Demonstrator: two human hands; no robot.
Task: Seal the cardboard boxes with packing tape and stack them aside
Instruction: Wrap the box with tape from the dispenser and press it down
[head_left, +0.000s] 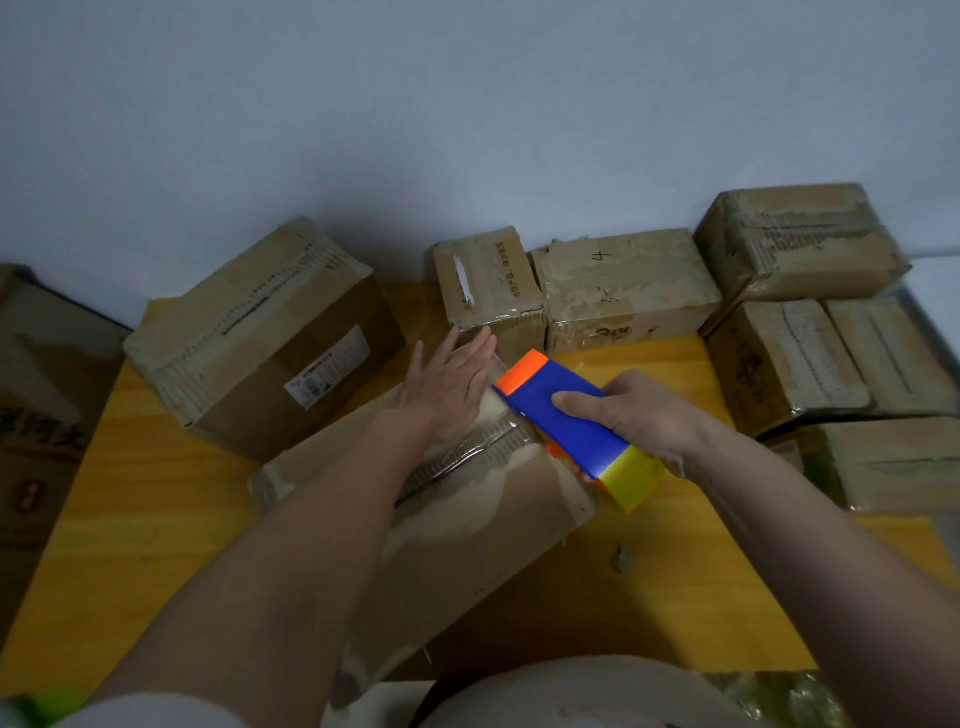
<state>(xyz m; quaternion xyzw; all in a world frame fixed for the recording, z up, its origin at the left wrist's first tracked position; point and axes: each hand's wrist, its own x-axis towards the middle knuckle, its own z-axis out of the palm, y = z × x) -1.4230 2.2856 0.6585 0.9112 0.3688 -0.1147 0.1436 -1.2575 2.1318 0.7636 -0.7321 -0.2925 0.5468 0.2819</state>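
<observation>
- We had the cardboard box (447, 525) lying at the centre of the yellow wooden table (156, 499), its top flaps striped with clear tape.
- Our left hand (447, 387) lay flat on the far end of that box, fingers straight and close together, pointing toward 1 o'clock; it gripped nothing.
- Our right hand (636, 415) held a long blue carton (566, 423) with an orange end and a yellow end, thumb across its blue face and fingers curled beneath it. The carton hung tilted over the box's 3 o'clock edge, orange end toward 11 o'clock.
- At 10 o'clock sat a large labelled box (260, 343), just beside the central one.
- At 12 o'clock a small printed box (488, 288) stood against the wall, touching a box marked "4" (623, 291) to its right.
- At 2 to 3 o'clock we saw a stack of taped boxes (810, 322), one resting atop others.
- A small scrap (622, 558) lay on the table at 5 o'clock.
- A tall printed box (36, 431) stood off the table at 9 o'clock.
</observation>
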